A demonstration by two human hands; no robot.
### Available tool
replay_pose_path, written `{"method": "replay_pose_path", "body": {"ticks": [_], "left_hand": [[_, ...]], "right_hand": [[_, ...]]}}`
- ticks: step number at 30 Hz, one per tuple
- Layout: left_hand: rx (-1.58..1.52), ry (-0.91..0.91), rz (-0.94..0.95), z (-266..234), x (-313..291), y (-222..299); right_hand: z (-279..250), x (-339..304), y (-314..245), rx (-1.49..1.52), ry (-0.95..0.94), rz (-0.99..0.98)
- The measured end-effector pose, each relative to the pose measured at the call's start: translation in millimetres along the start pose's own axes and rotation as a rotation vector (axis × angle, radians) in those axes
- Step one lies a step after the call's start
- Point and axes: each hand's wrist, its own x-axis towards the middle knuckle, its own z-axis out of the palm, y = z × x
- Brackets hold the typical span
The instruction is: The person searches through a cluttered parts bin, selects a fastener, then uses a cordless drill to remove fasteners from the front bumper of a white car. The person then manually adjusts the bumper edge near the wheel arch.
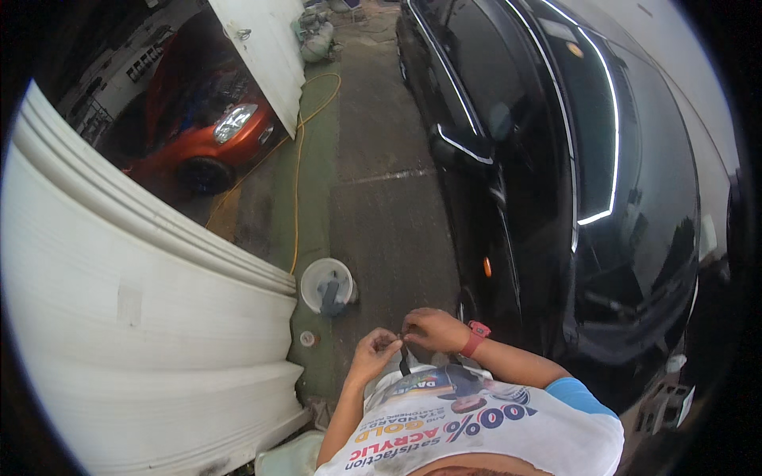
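Note:
In front of my printed white shirt, my two hands meet with their fingertips pinched together. A narrow black strip (405, 363) hangs down from between them, its kind not clear at this size. My left hand (375, 350) is closed on the strip's upper end from one side. From the other side my right hand (433, 329) is closed at the same spot, with a red wristwatch (475, 338) on its wrist. Ahead and to the left, a white bucket (313, 275) stands on the floor with a grey cloth (331, 300) over its rim.
A black car (532, 174) fills the right side, its door mirror (464, 144) jutting out. White corrugated panels (143, 285) stand along the left. Beyond them is an orange car (214, 131). A yellow cord (298, 182) runs along the floor, and a small round container (308, 339) sits near the bucket.

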Motion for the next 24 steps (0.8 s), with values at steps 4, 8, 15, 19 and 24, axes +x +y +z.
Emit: {"method": "replay_pose_path", "body": {"ticks": [4,8,15,19,24], "left_hand": [[-0.28,0.146,-0.015,-42.6,124.2,13.9],[-0.187,0.101,-0.068,-119.0,267.2,15.1],[0.15,-0.064,0.081,-193.4,551.1,214.0],[0.166,-0.203,0.159,-214.0,722.2,272.5],[0.077,-0.217,0.109,-229.8,913.1,287.7]], "right_hand": [[-54.5,129.2,81.8,-0.038,0.082,-0.023],[-91.5,245.8,178.6,-0.03,0.075,0.179],[-255.4,418.2,181.2,0.479,0.219,0.345],[-327.6,507.3,232.5,0.651,0.425,0.324],[-422.5,622.6,386.4,0.79,0.957,0.477]]}}
